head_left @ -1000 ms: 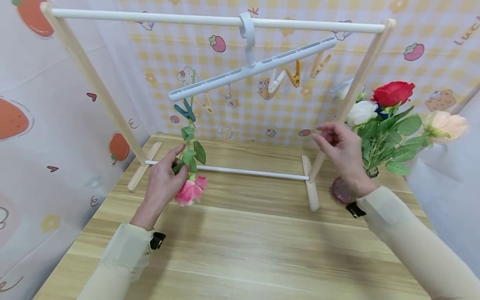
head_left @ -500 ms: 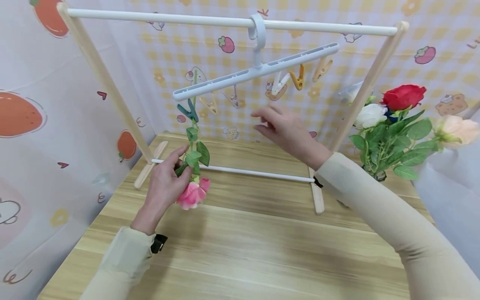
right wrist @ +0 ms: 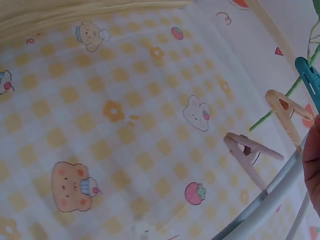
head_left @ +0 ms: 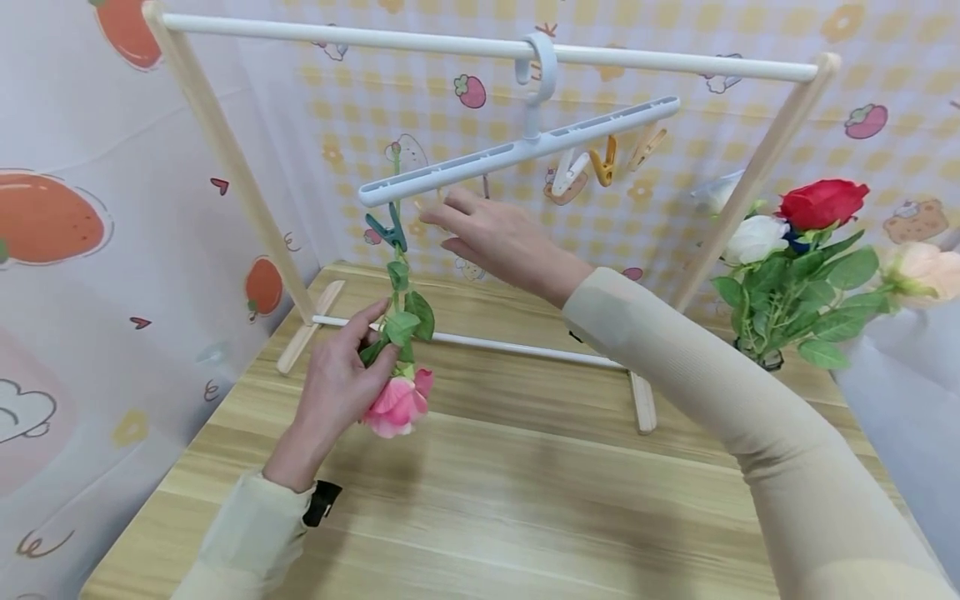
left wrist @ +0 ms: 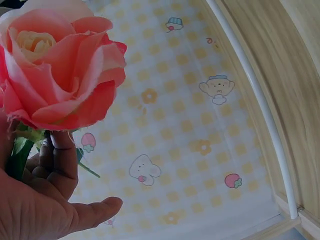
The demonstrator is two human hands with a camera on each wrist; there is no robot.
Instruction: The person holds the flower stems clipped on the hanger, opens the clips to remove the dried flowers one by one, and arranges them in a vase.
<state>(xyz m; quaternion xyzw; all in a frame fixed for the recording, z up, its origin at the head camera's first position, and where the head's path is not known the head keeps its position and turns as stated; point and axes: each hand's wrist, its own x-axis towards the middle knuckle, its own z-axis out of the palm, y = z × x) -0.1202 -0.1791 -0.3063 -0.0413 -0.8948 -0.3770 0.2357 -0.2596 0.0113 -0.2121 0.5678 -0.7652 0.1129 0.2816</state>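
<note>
In the head view, my left hand (head_left: 341, 375) holds a pink rose (head_left: 397, 407) upside down by its leafy stem, just above the bloom. The left wrist view shows the bloom up close, with fingers curled at the stem. A teal clothespin (head_left: 390, 231) hangs from the left end of a tilted pale-blue hanger (head_left: 480, 162), and the rose's stem runs up past it. My right hand (head_left: 510, 246), holding nothing, is below the hanger's left half, fingertips near the teal clothespin. In the right wrist view, a beige clothespin (right wrist: 285, 117) and a mauve clothespin (right wrist: 252, 157) are close by.
A white rail (head_left: 420, 39) on wooden posts carries the hanger. Hanging at its right half are a white clothespin (head_left: 570, 172), a yellow one and a beige one. At right stand a red rose (head_left: 823, 204), white roses and a peach rose. The table (head_left: 480, 492) is wood-grained.
My right hand has moved left from beside the right post to below the hanger's left half. The left hand keeps its hold on the rose. The view has shifted slightly.
</note>
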